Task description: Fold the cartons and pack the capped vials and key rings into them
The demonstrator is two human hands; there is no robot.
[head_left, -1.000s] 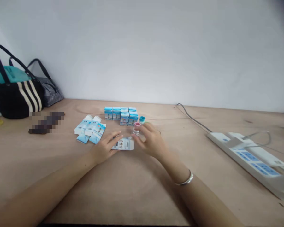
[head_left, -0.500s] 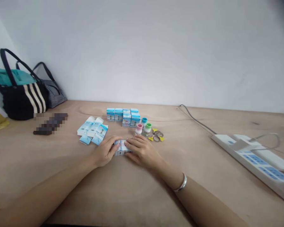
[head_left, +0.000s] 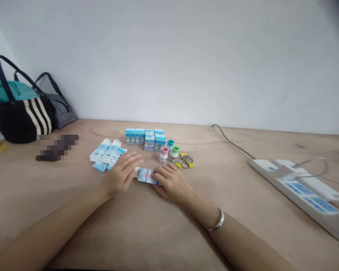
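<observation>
Beneath the fingers of my right hand point(head_left: 173, 184) lies a small blue-and-white carton point(head_left: 145, 175), its right end gripped against the worktop point(head_left: 147, 229), a flap jutting from its left end. My left hand point(head_left: 120, 175) is flattened out, fingers extended, near that flap; I can't tell whether they touch. Just beyond my right hand stand a pink-capped bottle point(head_left: 164, 154), a green-capped bottle point(head_left: 174, 154) and a blue-capped bottle point(head_left: 170, 143).

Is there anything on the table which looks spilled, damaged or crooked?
Nothing looks spilled or damaged. The flattened cartons lie askew, overlapping at different angles, unlike the upright boxes. At left, a dark object is oddly pixelated, hiding its details.
</observation>
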